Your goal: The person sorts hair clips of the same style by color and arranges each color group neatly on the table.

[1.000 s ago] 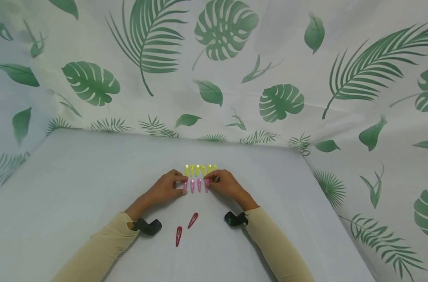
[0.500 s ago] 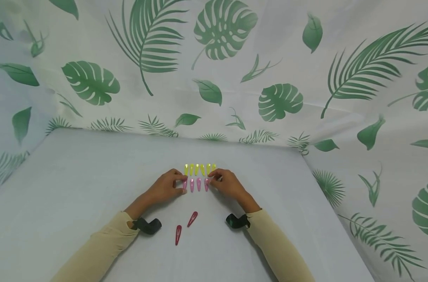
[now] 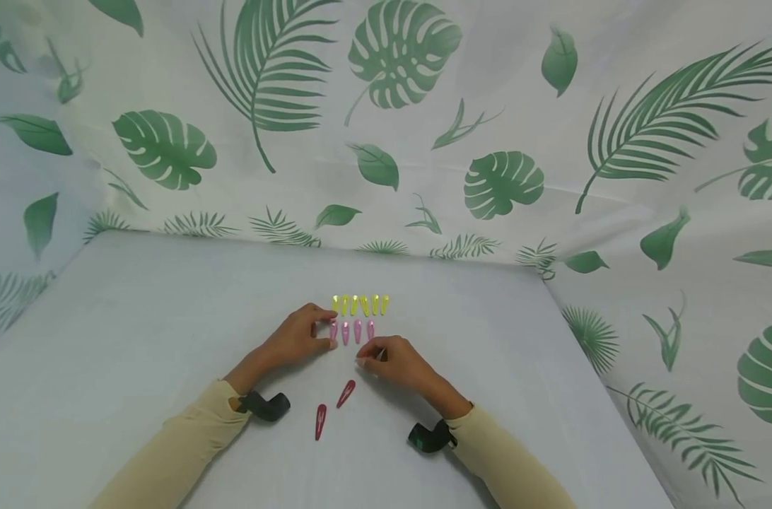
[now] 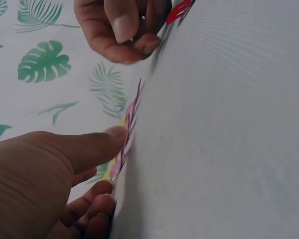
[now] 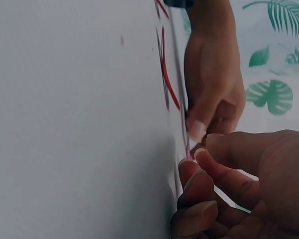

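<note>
Several pink snap hair clips [image 3: 358, 331] lie side by side on the white table, in a row below several yellow snap hair clips [image 3: 363, 305]. My left hand [image 3: 300, 337] is at the left end of the pink row. Its index finger and thumb span the leftmost pink hair clip [image 3: 334, 331] from top to bottom, holding it flat on the table. Just below the right end of that row, my right hand [image 3: 395, 362] hovers with loosely bent fingers and nothing between them. Two red snap hair clips [image 3: 320, 422] lie nearer the person, the upper one [image 3: 346, 394] slanted.
A white cloth covers the table [image 3: 170, 304]. Behind and beside it hangs a leaf-printed curtain [image 3: 424, 134]. Black camera mounts [image 3: 266, 408] sit on both wrists, below beige sleeves.
My right hand has let go of the rightmost pink hair clip and moved down toward the red ones. My left hand stays at the leftmost pink clip.
</note>
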The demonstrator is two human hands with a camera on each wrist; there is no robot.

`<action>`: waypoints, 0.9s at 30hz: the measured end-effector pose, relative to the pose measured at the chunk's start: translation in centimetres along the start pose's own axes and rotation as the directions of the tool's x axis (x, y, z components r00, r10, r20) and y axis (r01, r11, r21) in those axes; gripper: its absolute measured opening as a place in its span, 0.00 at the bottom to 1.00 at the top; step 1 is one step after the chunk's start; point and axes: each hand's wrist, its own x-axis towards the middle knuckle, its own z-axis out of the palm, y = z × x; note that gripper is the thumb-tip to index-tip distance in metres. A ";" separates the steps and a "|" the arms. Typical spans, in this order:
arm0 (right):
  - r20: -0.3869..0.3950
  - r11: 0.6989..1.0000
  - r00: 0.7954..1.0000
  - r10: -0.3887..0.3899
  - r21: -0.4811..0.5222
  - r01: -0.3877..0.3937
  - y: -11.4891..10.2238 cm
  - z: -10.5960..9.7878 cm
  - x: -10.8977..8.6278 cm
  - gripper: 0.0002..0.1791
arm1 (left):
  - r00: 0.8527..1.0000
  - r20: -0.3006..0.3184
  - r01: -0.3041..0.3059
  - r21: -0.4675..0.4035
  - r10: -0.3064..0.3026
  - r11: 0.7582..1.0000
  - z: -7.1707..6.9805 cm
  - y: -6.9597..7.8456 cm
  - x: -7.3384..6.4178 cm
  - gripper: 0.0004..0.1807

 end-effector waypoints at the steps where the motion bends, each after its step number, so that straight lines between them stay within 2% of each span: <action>1: 0.009 1.000 1.000 0.001 0.003 -0.001 -0.1 0.1 -0.2 0.05 | 1.000 -0.007 0.002 -0.008 -0.002 1.000 -0.1 0.0 0.0 0.31; 3: 0.017 1.000 1.000 -0.007 0.006 0.007 -0.3 0.3 -0.6 0.06 | 1.000 -0.018 0.009 -0.041 -0.010 0.999 -0.3 0.2 -0.1 0.29; 6: 0.016 1.000 1.000 -0.014 0.001 0.014 -0.5 0.6 -1.3 0.06 | 1.000 -0.010 0.019 -0.104 -0.020 0.994 -0.5 0.3 -0.4 0.21; 8: 0.018 1.000 1.000 -0.017 -0.001 0.017 -0.5 0.8 -1.6 0.06 | 1.000 0.013 0.017 -0.150 -0.015 0.989 -0.7 0.3 -0.9 0.16; 11: 0.030 1.000 1.000 -0.001 -0.005 0.001 -0.8 1.0 -2.0 0.07 | 0.998 0.059 -0.011 -0.197 0.023 0.980 -0.6 0.4 -2.0 0.11; 18: 0.024 1.000 1.000 0.003 -0.031 -0.003 -1.8 1.6 -2.3 0.07 | 0.986 0.120 -0.091 -0.224 0.120 0.970 -0.4 1.4 -5.7 0.11; 22: 0.002 0.995 1.000 0.024 -0.096 -0.024 -2.3 2.2 -2.4 0.10 | 0.981 0.157 -0.083 -0.216 0.118 0.973 -0.2 1.7 -7.8 0.12; 27: -0.038 0.977 0.997 0.060 -0.204 -0.066 -3.0 2.8 -2.5 0.15 | 0.974 0.188 -0.092 -0.187 0.128 0.978 0.0 2.1 -9.6 0.21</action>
